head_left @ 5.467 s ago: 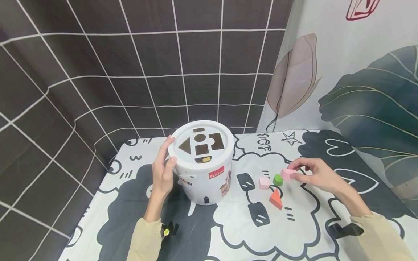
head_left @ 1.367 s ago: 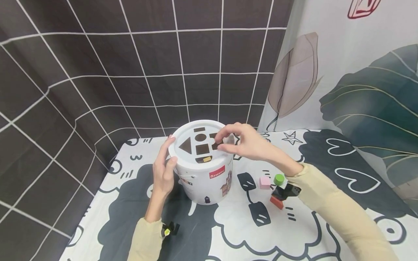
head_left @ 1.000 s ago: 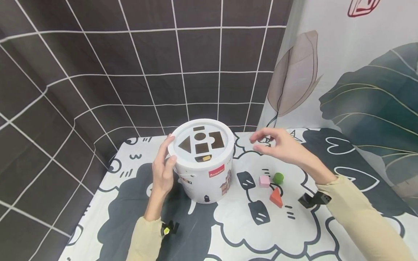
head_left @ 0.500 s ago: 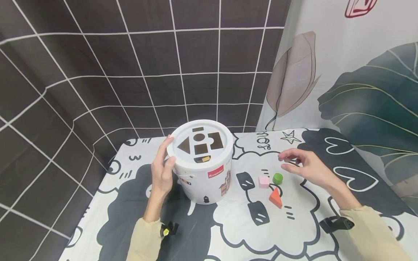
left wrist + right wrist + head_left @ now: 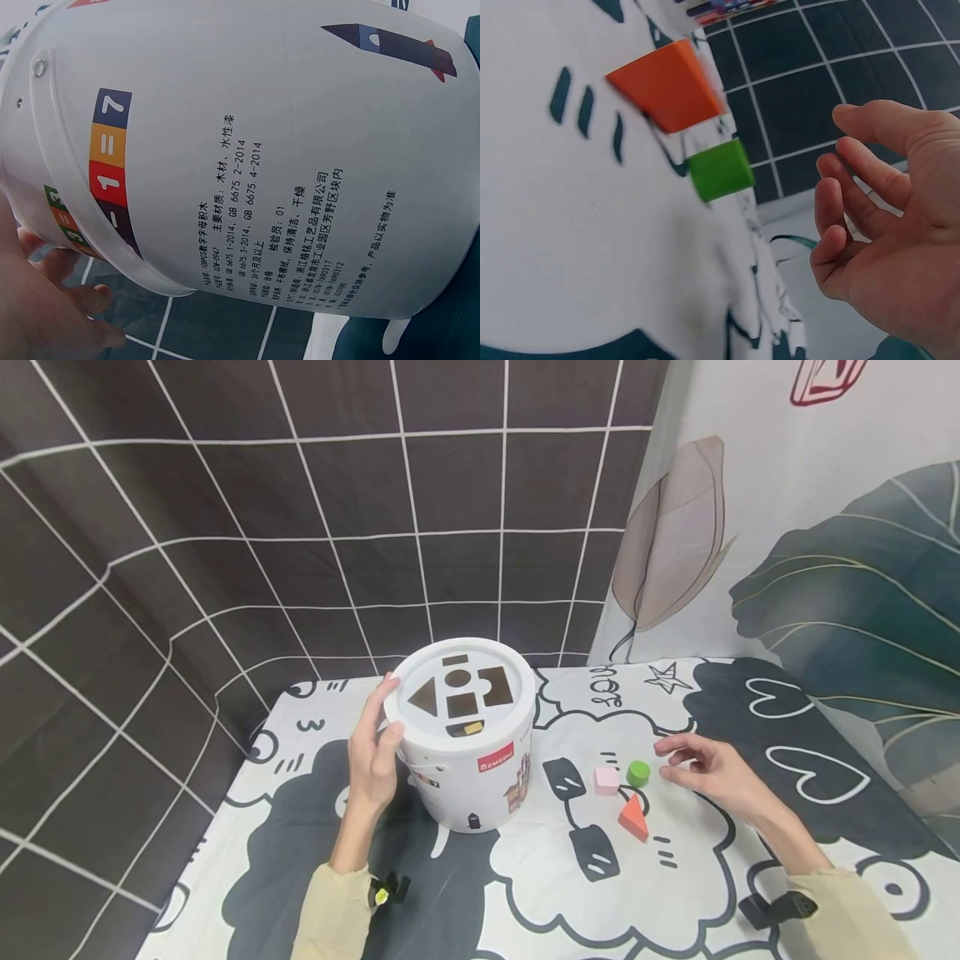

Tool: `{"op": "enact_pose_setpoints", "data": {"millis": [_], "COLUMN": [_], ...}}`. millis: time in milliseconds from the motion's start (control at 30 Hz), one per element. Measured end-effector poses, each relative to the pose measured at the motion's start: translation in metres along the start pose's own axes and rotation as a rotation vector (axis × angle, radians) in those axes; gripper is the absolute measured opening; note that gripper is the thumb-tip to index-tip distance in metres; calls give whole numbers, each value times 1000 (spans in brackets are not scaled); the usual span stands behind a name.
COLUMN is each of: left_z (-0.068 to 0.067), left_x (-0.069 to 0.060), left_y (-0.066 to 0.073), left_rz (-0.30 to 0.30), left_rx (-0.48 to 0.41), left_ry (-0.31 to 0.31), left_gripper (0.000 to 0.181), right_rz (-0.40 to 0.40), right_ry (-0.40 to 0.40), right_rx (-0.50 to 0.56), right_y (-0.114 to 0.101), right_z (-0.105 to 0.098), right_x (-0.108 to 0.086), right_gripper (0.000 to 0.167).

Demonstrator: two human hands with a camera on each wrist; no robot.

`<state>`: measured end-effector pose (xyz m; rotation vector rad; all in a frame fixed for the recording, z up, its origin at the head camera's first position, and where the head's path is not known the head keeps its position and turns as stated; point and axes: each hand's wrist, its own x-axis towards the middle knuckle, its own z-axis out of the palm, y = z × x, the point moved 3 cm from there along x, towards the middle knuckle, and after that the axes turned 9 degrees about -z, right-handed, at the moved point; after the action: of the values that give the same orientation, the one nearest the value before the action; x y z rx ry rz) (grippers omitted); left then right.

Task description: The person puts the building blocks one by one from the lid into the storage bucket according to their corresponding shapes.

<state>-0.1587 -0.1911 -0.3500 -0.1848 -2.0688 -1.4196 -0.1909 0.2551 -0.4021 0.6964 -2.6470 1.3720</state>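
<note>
A white lidded bucket [image 5: 465, 777] stands upright, its lid [image 5: 517, 727] cut with shaped holes. A yellowish piece [image 5: 473, 727] shows in the front hole. My left hand [image 5: 372, 760] grips the bucket's left side at the rim, thumb in front; in the left wrist view its fingers [image 5: 64, 281] curl by the printed wall. My right hand [image 5: 716, 772] hovers just right of the green cylinder block [image 5: 638, 773], thumb and fingers apart, holding nothing. A pink cube block [image 5: 606, 781] sits left of the green one. An orange triangular block [image 5: 633, 818] lies in front of them.
All this stands on a black-and-white cartoon cloth [image 5: 600, 902]. A dark gridded cloth wall [image 5: 465, 568] rises behind the bucket, and a leaf-patterned curtain [image 5: 795, 635] hangs at the back right.
Earlier my right hand held a pink block, then was over the lid's right hole. It has come back right without it, lowering beside the green block. My left hand stays put.
</note>
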Motion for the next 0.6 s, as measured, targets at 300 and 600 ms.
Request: {"op": "enact_pose_setpoints", "data": {"millis": [300,600], "left_z": [0,0], "left_x": [0,0], "left_y": [0,1], "left_rz": [5,7], "left_rx": [-2,-7], "left_ry": [2,2], "left_gripper": [56,56], "right_rz": [-36,74], "right_ry": [47,7], "right_rx": [80,47], "right_y": [22,30], "right_z": [11,22], "right_x": [-4,-3], "right_gripper": [33,41]}}
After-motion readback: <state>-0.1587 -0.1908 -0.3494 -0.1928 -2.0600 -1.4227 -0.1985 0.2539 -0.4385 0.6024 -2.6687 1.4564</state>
